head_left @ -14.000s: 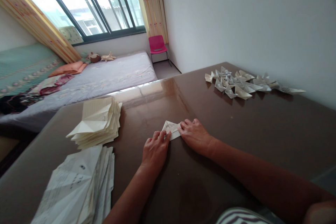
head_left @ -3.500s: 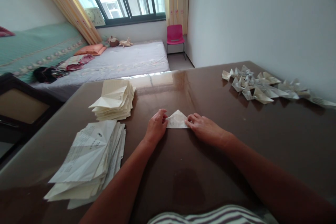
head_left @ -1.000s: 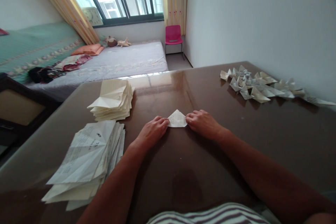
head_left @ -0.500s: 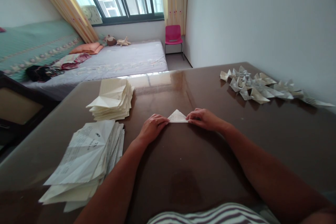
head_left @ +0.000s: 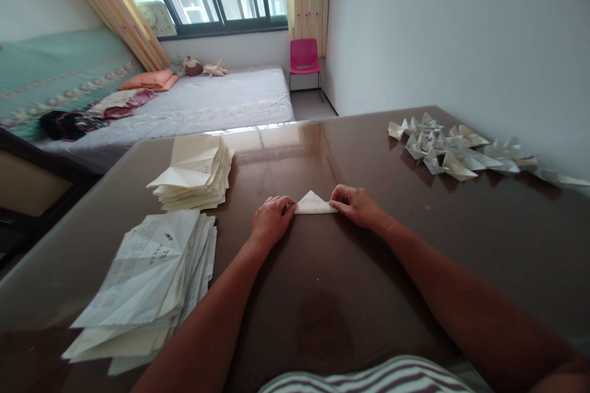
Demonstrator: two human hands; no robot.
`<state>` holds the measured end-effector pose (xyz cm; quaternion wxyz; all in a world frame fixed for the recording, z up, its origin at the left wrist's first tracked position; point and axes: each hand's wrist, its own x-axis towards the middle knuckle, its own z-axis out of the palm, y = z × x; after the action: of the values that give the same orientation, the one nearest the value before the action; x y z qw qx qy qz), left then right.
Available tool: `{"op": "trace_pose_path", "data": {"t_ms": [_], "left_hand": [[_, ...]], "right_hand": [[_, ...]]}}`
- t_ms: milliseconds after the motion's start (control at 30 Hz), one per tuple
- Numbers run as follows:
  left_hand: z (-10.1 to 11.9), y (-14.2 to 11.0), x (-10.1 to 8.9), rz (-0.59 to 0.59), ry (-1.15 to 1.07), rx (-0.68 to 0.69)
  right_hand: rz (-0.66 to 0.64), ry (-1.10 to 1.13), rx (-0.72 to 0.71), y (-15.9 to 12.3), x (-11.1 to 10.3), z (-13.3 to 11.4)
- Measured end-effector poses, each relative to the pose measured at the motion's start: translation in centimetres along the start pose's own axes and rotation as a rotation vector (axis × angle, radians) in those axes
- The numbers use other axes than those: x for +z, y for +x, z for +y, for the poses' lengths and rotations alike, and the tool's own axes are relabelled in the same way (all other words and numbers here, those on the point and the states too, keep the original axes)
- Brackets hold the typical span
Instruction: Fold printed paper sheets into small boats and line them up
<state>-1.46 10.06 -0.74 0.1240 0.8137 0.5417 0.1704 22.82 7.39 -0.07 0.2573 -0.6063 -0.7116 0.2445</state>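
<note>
A small folded paper triangle (head_left: 312, 203) lies on the brown table between my hands, its point facing away from me. My left hand (head_left: 273, 218) pinches its left corner, with the fingertips bent over the edge. At the opposite corner, my right hand (head_left: 356, 204) grips the paper between thumb and forefinger. Faint print shows on the paper. Left of my left hand are a stack of cream paper sheets (head_left: 196, 172) and, nearer to me, a stack of white printed sheets (head_left: 142, 276), both creased.
Several folded paper shapes (head_left: 454, 150) lie in a cluster at the table's far right, close to the white wall. Beyond the glossy brown table (head_left: 350, 319) stand a bed (head_left: 239, 98) and a pink chair (head_left: 304, 58). A dark chair (head_left: 37, 184) stands at the left.
My right hand has lifted slightly and its fingers have curled into a pinch at the triangle's right corner. My left hand stays at the left corner. The view has shifted a little.
</note>
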Motion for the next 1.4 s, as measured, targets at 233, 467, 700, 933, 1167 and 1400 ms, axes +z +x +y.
{"op": "trace_pose_path", "data": {"t_ms": [233,467,700,933,1167,1400], "left_hand": [[0.3,0.1,-0.2,-0.018,0.031,-0.024],[0.4,0.2,-0.1,-0.014,0.065,-0.003],[1.1,0.0,-0.2,-0.007,0.149,-0.014],[1.3,-0.2,0.3,0.068,0.275,0.083],[2.0,-1.1,0.5,-0.022,0.244,0.555],[2.8,-1.6,0.5,-0.131,0.282,0.483]], "right_hand": [[-0.039,-0.042,0.016,0.0,0.1,-0.1],[-0.054,-0.112,0.0,-0.2,0.2,-0.3],[-0.042,-0.265,0.0,-0.5,0.4,-0.8],[-0.054,-0.428,0.014,-0.6,0.3,-1.7],[-0.075,-0.437,0.034,-0.6,0.1,-2.2],[-0.061,-0.397,0.032,-0.6,0.1,-1.6]]}}
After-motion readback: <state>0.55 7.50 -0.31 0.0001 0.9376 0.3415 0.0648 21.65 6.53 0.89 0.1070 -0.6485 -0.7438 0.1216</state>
